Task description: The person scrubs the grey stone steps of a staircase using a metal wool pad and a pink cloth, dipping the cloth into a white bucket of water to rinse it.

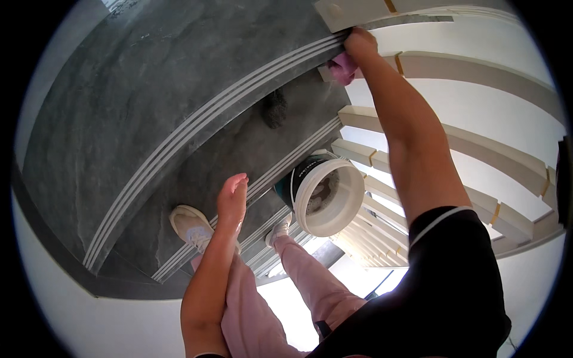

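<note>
At the upper right, my right hand (361,44) grips a pink cloth (344,68) at the end of a grey stair tread, beside the base of a pale baluster. Part of the cloth hangs below the hand, and its fingers are partly hidden. My left hand (233,199) is held over a lower step near my shoe, holding nothing that shows; how far its fingers are apart is unclear. A white-rimmed bucket (331,197) with murky, foamy water stands on the stairs against the balusters. A dark scouring pad (274,108) lies on the step above it.
Grey stone-look stair treads (134,89) with pale striped nosings (215,107) curve across the view. Cream balusters (479,74) line the right side. My beige shoe (188,223) rests on one step, the other shoe (280,230) lower down. A white wall (121,322) borders the lower left.
</note>
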The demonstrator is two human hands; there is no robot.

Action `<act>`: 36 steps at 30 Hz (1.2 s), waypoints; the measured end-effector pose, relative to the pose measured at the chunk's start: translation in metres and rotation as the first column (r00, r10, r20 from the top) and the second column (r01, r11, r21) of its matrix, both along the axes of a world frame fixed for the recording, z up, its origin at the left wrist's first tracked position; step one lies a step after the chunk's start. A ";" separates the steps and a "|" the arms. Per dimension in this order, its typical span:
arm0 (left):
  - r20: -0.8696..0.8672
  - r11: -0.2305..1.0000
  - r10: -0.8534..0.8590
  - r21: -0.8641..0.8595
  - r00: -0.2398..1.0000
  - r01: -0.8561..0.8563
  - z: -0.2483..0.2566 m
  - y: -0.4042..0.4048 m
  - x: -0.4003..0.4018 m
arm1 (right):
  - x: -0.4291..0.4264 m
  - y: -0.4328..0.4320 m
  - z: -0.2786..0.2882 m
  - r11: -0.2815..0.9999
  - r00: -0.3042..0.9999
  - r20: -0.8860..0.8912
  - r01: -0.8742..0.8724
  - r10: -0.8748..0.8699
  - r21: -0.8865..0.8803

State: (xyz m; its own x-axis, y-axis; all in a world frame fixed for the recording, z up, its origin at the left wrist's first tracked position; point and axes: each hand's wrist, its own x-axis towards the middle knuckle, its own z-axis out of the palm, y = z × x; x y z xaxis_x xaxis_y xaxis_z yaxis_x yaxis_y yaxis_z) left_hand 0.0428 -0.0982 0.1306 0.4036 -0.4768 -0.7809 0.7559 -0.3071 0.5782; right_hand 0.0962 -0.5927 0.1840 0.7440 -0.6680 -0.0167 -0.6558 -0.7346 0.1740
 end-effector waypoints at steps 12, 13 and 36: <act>0.002 0.999 -0.039 0.012 0.999 0.039 -0.004 -0.007 -0.003 | -0.018 0.072 -0.004 0.962 0.961 0.052 -0.274 0.273 0.013; 0.010 0.999 -0.049 0.000 0.999 0.049 -0.002 -0.010 -0.003 | -0.016 0.053 0.004 0.989 0.990 0.011 -0.142 0.142 0.031; -0.002 0.998 0.037 -0.045 0.999 -0.037 -0.011 0.001 -0.001 | 0.018 0.333 -0.009 0.723 0.679 0.491 -0.678 0.546 0.132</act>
